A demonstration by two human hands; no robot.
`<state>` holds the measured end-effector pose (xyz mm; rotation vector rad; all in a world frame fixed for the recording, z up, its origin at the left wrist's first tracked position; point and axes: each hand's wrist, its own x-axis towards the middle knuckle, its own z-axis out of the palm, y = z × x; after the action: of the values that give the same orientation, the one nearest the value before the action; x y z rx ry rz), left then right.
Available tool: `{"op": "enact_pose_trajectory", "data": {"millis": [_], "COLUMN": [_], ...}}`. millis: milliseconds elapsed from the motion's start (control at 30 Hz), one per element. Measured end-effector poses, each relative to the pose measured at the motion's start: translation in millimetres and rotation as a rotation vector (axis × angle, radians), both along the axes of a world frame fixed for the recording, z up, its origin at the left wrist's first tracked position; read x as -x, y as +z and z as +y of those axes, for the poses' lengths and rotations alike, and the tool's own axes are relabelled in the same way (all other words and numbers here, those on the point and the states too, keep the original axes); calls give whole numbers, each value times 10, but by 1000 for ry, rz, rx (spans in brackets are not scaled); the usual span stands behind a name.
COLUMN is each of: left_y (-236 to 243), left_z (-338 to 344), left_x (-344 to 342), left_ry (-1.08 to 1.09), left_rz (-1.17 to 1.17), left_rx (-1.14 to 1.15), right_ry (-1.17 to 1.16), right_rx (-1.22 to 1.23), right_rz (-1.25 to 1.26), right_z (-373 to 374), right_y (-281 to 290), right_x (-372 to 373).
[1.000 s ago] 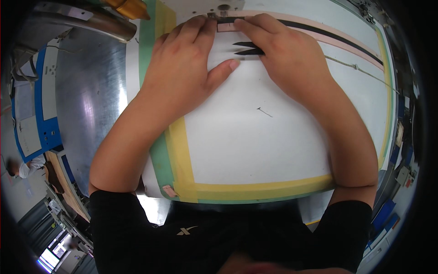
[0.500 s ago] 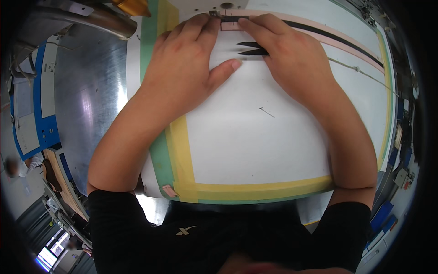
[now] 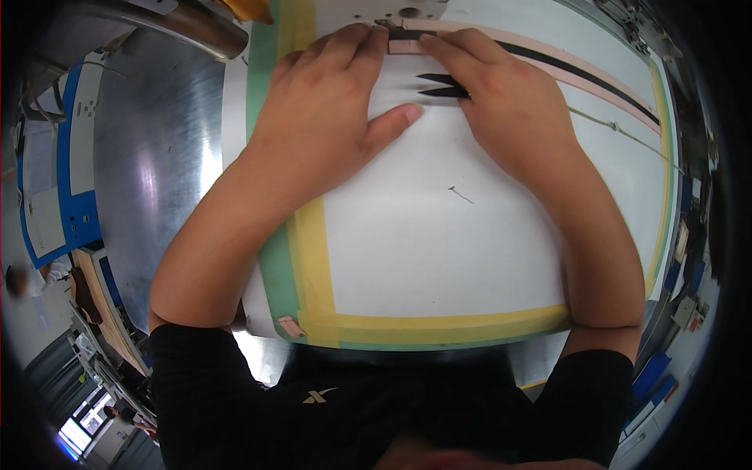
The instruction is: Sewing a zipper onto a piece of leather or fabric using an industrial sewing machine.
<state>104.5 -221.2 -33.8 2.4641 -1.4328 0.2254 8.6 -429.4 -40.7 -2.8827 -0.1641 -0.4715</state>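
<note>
A pink strip (image 3: 404, 48) with a black band (image 3: 540, 56) along its middle runs from the far centre off to the right, over a white work surface (image 3: 439, 258). At its left end my left hand (image 3: 321, 98) lies flat, fingers together beside a small metal part (image 3: 384, 24) and thumb spread away. My right hand (image 3: 517, 90) presses the band with its fingertips. Tucked under that palm is a pair of black thread snips (image 3: 444, 85); two pointed blades stick out leftward, slightly apart, and the rest is hidden.
Yellow tape (image 3: 439, 323) and green tape (image 3: 276, 266) edge the surface. A knotted cord (image 3: 615, 126) runs along the right. Beyond the left edge lie a metal tabletop (image 3: 157, 180) and a metal cylinder (image 3: 207, 30). Other people are in the background at left.
The far part of the view has shifted slightly right and down. Both hands keep nearly the same place on the strip, and the snips stay under my right hand.
</note>
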Motion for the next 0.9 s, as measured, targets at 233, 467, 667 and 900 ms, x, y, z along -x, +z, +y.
{"op": "enact_pose_trajectory", "data": {"millis": [233, 467, 667, 900], "left_y": [-20, -4, -19, -19], "left_z": [6, 1, -6, -44], "left_x": [15, 33, 34, 46], "left_ry": [18, 25, 35, 53], "left_rz": [-3, 9, 12, 12], "left_rx": [-12, -7, 4, -35], "right_ry": [-83, -81, -75, -129], "right_rx": [40, 62, 56, -6], "right_rz": [26, 40, 56, 134], "right_z": [-37, -37, -42, -77], "right_y": [42, 52, 77, 111], "right_x": [34, 34, 17, 75]}}
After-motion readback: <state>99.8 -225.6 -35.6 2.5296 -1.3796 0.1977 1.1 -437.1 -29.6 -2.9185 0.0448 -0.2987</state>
